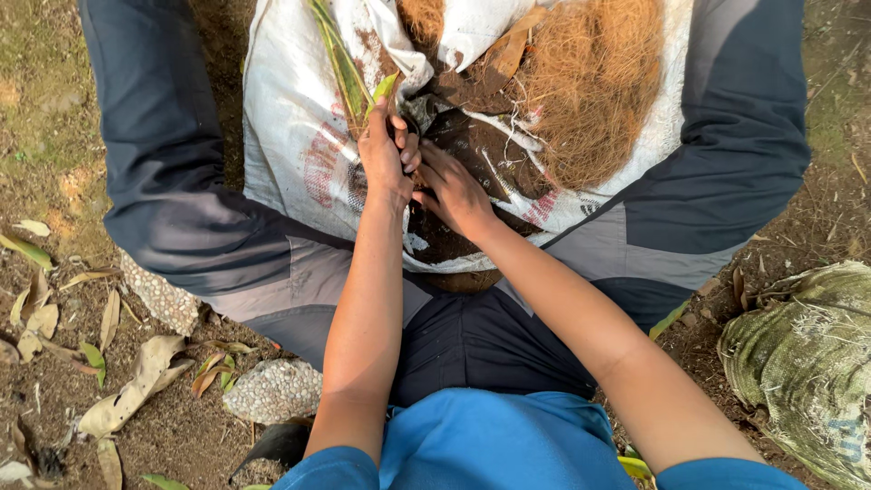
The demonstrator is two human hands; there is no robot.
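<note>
Soil (472, 145) hides right hand (454, 191) fingertips; left hand (386, 154) grips seedling (349, 68).

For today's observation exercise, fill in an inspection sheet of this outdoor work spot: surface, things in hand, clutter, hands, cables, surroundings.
Surface: white woven sack spread between the person's knees, on bare soil.
Things in hand: green plant shoot, dark soil, brown coir fibre.
Clutter: dry leaves on the ground at the left.
Hands: left hand grips the shoot's base; right hand presses into the soil beside it.
Cables: nothing seen.
Surroundings: greenish sack at the right, pebbled stones by the leg.
</note>
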